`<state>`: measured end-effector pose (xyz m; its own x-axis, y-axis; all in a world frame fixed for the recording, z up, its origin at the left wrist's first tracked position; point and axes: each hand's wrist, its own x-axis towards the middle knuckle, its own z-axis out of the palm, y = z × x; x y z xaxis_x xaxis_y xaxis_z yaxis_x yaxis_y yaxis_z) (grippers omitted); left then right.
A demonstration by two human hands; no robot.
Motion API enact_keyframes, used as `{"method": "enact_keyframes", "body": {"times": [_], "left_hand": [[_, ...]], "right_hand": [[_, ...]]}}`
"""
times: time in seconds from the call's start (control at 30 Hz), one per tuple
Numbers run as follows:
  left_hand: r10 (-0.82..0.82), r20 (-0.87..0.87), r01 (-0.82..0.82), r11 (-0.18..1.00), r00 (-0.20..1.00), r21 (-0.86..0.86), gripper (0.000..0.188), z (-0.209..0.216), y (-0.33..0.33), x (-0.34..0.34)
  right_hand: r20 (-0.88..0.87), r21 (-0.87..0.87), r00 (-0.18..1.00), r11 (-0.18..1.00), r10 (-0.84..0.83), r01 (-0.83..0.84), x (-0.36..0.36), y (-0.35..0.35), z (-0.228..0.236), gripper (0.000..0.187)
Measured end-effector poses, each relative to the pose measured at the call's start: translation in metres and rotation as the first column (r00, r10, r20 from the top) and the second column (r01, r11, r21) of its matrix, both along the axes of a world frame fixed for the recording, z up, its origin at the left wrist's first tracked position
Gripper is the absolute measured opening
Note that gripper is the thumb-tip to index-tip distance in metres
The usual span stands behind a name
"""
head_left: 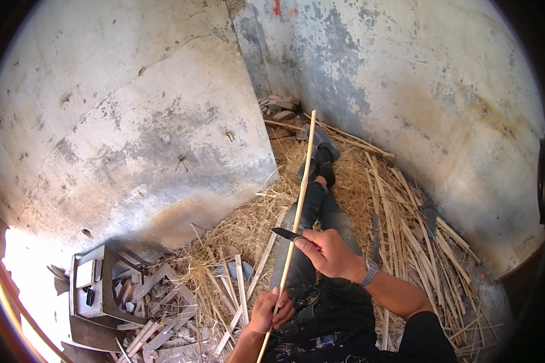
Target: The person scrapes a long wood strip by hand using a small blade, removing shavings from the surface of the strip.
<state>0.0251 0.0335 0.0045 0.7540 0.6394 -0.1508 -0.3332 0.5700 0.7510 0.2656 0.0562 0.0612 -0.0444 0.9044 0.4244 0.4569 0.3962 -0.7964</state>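
Observation:
A long, thin pale wooden stick (304, 184) runs up from the lower edge, over my outstretched legs. My left hand (271, 311) is closed round its lower part. Higher up, my right hand (330, 254) grips a knife, the handle hidden in my fingers. The dark knife blade (282, 232) points left and lies across the stick. My right thumb is close to the stick beside the blade; whether it presses on the wood I cannot tell. A metal watch (370, 272) is on my right wrist.
Curly wood shavings (351, 184) cover the floor round my legs. Many stripped sticks (399, 230) lie in a heap to my right. At lower left stands a wooden frame (106, 284) among offcuts. Broken bricks (281, 109) fill the far corner between worn walls (181, 139).

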Motion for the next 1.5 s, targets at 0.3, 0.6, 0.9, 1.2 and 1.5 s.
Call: {"method": "enact_keyframes", "body": {"times": [0.3,0.6,0.9,1.2,1.5], "left_hand": [[-0.156,0.115,0.162,0.986,0.981,-0.047,0.054,-0.007,-0.005,-0.005],[-0.274,0.246,0.32,0.931,0.93,-0.173,0.058,-0.038,-0.01,0.001],[-0.038,-0.052,0.046,0.987,0.998,0.154,0.057,-0.03,-0.013,0.014],[-0.154,0.232,0.201,0.961,0.96,-0.191,0.073,-0.026,-0.02,0.016],[-0.209,0.15,0.224,0.971,0.966,-0.085,0.063,-0.015,-0.01,-0.002]], "right_hand": [[-0.078,0.115,0.991,0.986,-0.109,0.117,0.026,0.017,0.007,0.04],[-0.203,-0.135,0.965,0.981,-0.167,0.141,0.039,0.01,0.013,0.034],[-0.268,-0.134,0.949,0.982,-0.168,0.136,0.036,0.0,-0.013,0.026],[-0.354,-0.138,0.93,0.989,-0.097,0.05,0.044,-0.006,-0.02,0.028],[-0.663,-0.256,0.746,0.92,0.058,-0.298,0.023,-0.012,-0.007,0.029]]}}
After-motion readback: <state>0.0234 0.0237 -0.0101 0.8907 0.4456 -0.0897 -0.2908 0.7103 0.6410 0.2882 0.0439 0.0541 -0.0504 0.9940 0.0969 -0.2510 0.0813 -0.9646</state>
